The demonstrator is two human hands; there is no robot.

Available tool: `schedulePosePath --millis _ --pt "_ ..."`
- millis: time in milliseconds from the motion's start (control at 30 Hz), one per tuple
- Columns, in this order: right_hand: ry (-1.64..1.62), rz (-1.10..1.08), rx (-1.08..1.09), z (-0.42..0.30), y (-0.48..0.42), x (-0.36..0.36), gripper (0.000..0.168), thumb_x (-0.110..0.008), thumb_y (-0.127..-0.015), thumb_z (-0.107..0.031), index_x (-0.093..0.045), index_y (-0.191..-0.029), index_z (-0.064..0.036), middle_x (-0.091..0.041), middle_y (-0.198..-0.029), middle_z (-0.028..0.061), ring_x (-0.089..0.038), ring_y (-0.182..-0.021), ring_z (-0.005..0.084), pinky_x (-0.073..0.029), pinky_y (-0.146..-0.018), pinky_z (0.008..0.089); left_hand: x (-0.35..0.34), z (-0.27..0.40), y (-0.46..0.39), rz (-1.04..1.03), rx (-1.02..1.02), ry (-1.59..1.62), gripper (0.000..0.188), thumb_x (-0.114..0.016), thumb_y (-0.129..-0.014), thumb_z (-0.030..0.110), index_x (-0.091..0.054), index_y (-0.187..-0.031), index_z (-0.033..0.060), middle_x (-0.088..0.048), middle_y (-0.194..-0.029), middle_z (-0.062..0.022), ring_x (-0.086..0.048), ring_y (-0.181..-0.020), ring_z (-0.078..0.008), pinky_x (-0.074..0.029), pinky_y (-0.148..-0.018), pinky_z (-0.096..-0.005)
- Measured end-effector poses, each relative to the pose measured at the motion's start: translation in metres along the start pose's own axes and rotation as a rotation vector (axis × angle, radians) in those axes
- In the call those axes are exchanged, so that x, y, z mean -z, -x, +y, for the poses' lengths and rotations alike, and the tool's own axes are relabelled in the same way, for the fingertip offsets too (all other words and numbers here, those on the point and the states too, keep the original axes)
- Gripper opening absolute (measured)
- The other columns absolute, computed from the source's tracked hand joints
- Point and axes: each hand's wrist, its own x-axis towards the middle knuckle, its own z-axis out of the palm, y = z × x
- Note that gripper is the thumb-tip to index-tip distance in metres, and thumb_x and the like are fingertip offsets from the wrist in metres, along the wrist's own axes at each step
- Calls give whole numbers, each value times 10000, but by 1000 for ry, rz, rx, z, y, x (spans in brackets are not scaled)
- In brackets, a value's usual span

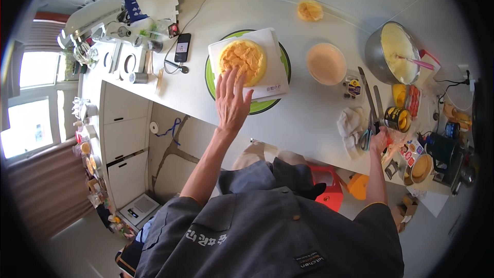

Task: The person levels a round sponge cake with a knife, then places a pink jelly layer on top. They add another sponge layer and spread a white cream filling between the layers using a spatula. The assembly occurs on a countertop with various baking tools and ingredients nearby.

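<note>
A round yellow sponge cake point(247, 60) with a cracked golden top lies on a white square board point(274, 67), which rests on a green turntable point(286, 58). My left hand point(232, 100) is spread over the cake's near edge, fingertips at its top. Far to the right, my right hand point(379, 139) is at the black handle of a long serrated knife point(369, 96); its fingers are curled around that handle. A second long blade point(378, 100) and teal-handled scissors point(365, 139) lie right beside this hand.
Right of the cake stand a pale bowl point(326, 64), a steel bowl of cream point(397, 52) with a pink-handled spatula, a cloth point(351, 125) and an opened can point(398, 119). A cake piece point(310, 10) lies at the back. Leftward are a phone point(182, 48) and a stand mixer point(92, 15).
</note>
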Motion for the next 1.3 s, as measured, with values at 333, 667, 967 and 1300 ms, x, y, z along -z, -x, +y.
schedulePosePath --millis 333,667,967,1300 --pt "-99 -164 132 7 -20 16 346 -703 -841 -54 -612 -1174 -56 -673 -1194 219 -664 -1093 428 -524 -900 527 -10 2 20 88 496 104 683 -855 -809 166 -521 -1391 40 -551 -1345 -183 -516 -1260 -371 -407 -1079 -486" --pt "-259 -94 38 -3 52 63 250 -627 -907 -131 -617 -1092 36 -691 -1012 264 -674 -958 451 -527 -876 496 -18 -31 50 -89 574 296 677 -771 -896 175 -461 -1479 24 -624 -1297 -172 -549 -1253 -345 -425 -1083 -456" --pt "-515 172 342 -43 45 94 150 -627 -932 -43 -588 -1070 2 -644 -993 224 -642 -933 439 -514 -806 479 -9 -51 35 -119 729 748 559 -601 -1028 258 -450 -1491 -16 -697 -1168 -191 -657 -1071 -287 -504 -963 -405" --pt "-1044 -230 332 -359 127 141 362 -733 -948 -362 -725 -895 -4 -568 -608 20 -509 -561 108 -415 -532 316 -10 -64 -2 -44 843 889 665 -753 -919 377 -598 -1331 -122 -721 -1023 -205 -724 -803 -228 -617 -681 -322"
